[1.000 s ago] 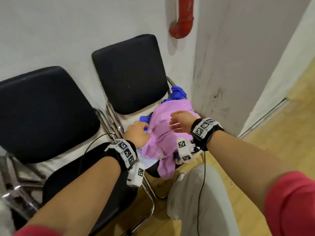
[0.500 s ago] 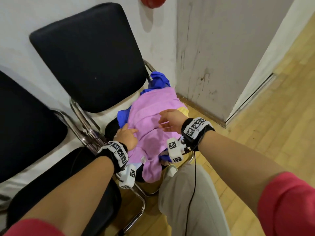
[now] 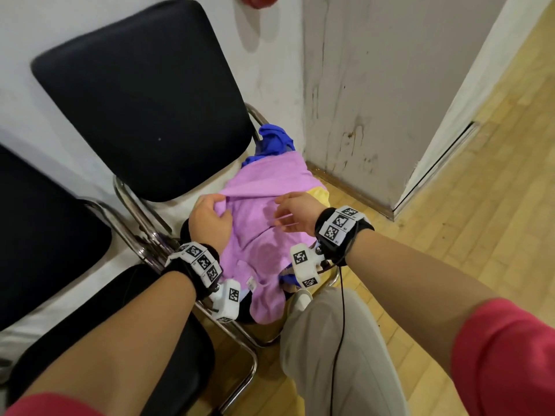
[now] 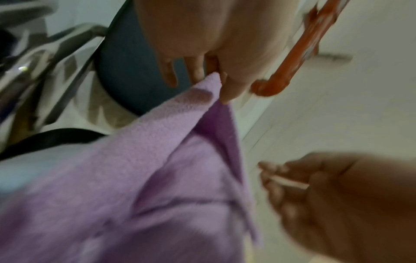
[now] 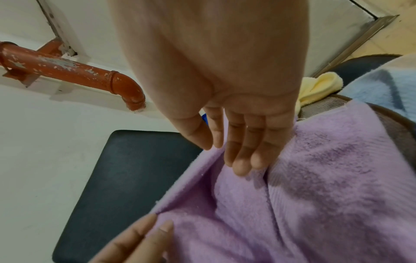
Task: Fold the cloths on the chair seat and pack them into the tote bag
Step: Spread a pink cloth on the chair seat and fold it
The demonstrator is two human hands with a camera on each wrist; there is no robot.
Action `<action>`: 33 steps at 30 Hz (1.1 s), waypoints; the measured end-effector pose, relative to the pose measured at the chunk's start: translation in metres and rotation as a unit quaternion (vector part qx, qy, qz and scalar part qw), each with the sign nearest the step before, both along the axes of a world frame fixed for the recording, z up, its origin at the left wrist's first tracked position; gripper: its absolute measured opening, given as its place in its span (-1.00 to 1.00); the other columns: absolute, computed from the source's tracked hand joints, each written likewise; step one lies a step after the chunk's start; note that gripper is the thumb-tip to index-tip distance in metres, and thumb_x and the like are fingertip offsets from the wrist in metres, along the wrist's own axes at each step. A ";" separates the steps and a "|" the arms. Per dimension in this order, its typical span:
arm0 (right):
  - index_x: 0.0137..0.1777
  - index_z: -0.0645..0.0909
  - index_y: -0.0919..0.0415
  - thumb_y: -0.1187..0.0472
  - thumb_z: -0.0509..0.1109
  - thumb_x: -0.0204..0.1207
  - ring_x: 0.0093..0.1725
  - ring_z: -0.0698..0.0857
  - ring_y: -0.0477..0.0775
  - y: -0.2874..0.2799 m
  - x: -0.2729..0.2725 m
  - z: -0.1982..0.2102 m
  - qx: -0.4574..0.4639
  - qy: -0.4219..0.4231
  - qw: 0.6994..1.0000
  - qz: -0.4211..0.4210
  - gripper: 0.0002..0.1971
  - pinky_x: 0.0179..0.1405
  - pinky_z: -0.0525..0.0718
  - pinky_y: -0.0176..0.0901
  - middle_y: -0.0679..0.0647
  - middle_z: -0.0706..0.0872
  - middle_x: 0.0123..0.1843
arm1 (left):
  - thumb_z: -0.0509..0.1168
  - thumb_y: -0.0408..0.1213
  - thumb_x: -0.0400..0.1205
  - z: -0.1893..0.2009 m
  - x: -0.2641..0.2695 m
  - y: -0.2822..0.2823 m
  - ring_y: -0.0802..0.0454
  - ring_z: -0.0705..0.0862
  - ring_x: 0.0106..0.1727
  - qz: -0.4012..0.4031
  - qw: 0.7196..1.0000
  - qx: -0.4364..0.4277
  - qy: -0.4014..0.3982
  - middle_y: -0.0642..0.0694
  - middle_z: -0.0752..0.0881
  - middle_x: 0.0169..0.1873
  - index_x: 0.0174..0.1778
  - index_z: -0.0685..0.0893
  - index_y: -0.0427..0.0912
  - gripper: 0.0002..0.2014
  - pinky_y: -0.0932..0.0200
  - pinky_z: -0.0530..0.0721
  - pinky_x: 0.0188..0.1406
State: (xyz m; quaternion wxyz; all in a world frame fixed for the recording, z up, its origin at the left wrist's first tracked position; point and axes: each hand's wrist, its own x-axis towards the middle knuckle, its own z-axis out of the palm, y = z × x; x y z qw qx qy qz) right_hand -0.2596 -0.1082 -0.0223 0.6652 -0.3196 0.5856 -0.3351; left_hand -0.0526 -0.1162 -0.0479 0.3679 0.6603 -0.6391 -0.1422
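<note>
Two forearms reach forward from red sleeves (image 3: 507, 355), each wrist wrapped in a black band with checker-marked white blocks, and a leg in pale grey trousers (image 3: 339, 349) stands just before the chair. The left hand (image 3: 210, 223) pinches a raised corner of the lilac cloth (image 3: 261, 223); in the left wrist view the cloth's edge is caught between thumb and fingers (image 4: 229, 89). The right hand (image 3: 297, 214) is spread, not closed on anything, its straight fingers (image 5: 245, 151) lying along a fold in the same cloth. The two hands sit apart, the lilac cloth stretched between them.

That cloth lies uppermost on the pile on the chair seat (image 3: 186, 232), with one end hanging over the front edge. A pale blue cloth (image 5: 371, 85) and a pale yellow cloth (image 3: 319, 195) peek out beneath it on the right side, and a deep blue cloth (image 3: 274, 142) is bunched at the back of the seat against the wall. The black backrest (image 3: 144, 94) rises behind the pile. A second black chair (image 3: 45, 235) stands to the left. Farther off, a red pipe (image 5: 74, 71) bends along the white wall, and wooden flooring (image 3: 468, 199) runs off to the right.
</note>
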 end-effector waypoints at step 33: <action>0.73 0.16 -0.05 0.47 0.33 0.59 0.29 0.69 0.11 0.036 0.165 0.112 -0.278 -0.062 0.950 0.127 -0.21 0.09 0.67 -0.03 0.05 0.63 0.44 | 0.36 -0.43 0.49 0.183 0.117 0.124 -0.02 0.72 0.05 -0.009 0.970 0.075 0.233 -0.14 0.73 0.07 0.11 0.75 -0.08 -0.69 0.06 0.72 0.18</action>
